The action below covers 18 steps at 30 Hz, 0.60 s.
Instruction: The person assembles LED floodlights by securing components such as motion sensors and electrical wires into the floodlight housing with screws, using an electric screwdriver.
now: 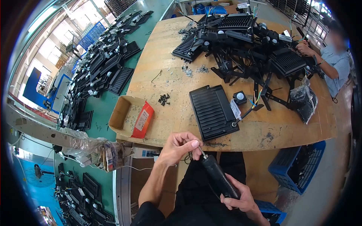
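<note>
In my right hand (243, 199) is a black electric screwdriver (218, 175), gripped around its rear end and tilted up toward the table edge. My left hand (179, 148) pinches at the screwdriver's metal bit; whether a small screw is between the fingertips I cannot make out. Just beyond, a black finned floodlight housing (212, 113) lies face down on the wooden table (169, 86). Beside it sits a small black sensor with a white dome (240, 96), with a white label and coloured wires nearby.
An open carton (126, 116) with small metal parts stands left, near black screws (164, 99) and loose washers (187, 71). Floodlights and brackets (241, 49) are heaped at the back. A co-worker (335, 62) handles parts at right. Blue crates (298, 169) stand below; a green conveyor (102, 109) runs left.
</note>
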Tool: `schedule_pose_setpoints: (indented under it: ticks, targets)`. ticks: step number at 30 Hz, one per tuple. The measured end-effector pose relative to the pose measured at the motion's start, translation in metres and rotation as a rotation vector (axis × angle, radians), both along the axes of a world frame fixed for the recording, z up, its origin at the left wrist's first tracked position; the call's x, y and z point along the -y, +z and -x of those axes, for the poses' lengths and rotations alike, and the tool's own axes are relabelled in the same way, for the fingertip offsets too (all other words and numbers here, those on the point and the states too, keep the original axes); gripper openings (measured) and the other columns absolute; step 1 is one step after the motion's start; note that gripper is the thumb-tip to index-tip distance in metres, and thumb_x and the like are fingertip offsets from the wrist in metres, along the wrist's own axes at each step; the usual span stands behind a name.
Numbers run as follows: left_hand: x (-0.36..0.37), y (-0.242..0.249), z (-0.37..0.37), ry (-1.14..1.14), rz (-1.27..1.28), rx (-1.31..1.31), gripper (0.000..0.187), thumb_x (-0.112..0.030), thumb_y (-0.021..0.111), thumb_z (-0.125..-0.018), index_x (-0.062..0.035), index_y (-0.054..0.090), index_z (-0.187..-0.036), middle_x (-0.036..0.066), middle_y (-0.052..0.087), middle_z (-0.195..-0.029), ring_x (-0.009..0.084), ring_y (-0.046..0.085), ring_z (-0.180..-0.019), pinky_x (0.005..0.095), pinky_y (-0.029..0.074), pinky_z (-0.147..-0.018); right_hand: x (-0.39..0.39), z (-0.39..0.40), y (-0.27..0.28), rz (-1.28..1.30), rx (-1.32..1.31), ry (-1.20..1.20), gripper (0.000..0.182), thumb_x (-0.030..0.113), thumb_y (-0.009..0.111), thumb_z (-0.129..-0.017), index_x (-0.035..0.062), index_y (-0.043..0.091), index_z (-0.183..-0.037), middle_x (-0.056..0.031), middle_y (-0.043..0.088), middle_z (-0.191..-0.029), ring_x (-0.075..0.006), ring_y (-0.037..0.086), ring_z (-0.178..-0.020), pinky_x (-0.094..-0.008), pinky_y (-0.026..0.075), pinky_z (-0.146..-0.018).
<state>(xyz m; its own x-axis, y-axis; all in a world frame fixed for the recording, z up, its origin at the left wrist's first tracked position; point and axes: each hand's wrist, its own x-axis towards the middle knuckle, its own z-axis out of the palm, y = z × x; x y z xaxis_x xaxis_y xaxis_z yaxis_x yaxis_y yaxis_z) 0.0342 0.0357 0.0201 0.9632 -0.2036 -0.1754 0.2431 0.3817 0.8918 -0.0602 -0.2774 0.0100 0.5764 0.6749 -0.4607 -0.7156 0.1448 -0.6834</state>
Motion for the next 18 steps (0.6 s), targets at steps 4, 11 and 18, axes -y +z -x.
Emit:
schedule_pose_setpoints:
  ticks: [4,11,18]
  targets:
    - [0.011,-0.011,-0.007,0.030,-0.057,-0.053,0.026,-0.018,0.070,-0.103,0.0068,0.070,-0.111,0.011,0.073,-0.084,0.0171,0.070,-0.071,0.0305,0.058,-0.068,-0.016,-0.002,-0.002,0.278,0.498,-0.118,0.087,0.014,0.085,-0.087,-0.0030,0.039,-0.159,-0.0138,0.071,-0.130,-0.0149,0.068,-0.112,-0.0300,0.050,-0.103]
    - [-0.042,-0.010,-0.095,0.507,-1.255,0.449,0.027,-0.014,0.063,-0.101,0.0029,0.071,-0.121,0.012,0.073,-0.098,0.0249,0.068,-0.088,0.0374,0.054,-0.080,-0.012,-0.012,0.005,0.383,0.597,-0.173,0.088,0.012,0.084,-0.087,-0.0033,0.038,-0.160,-0.0165,0.069,-0.136,-0.0170,0.068,-0.117,-0.0316,0.050,-0.105]
    - [-0.079,-0.054,-0.147,0.473,-1.940,0.751,0.013,0.000,0.061,-0.082,0.0015,0.069,-0.091,0.019,0.065,-0.107,0.0363,0.060,-0.106,0.0456,0.048,-0.094,0.008,0.009,-0.021,0.443,0.521,-0.214,0.089,0.013,0.084,-0.087,-0.0037,0.037,-0.160,-0.0164,0.069,-0.135,-0.0174,0.068,-0.117,-0.0321,0.050,-0.105]
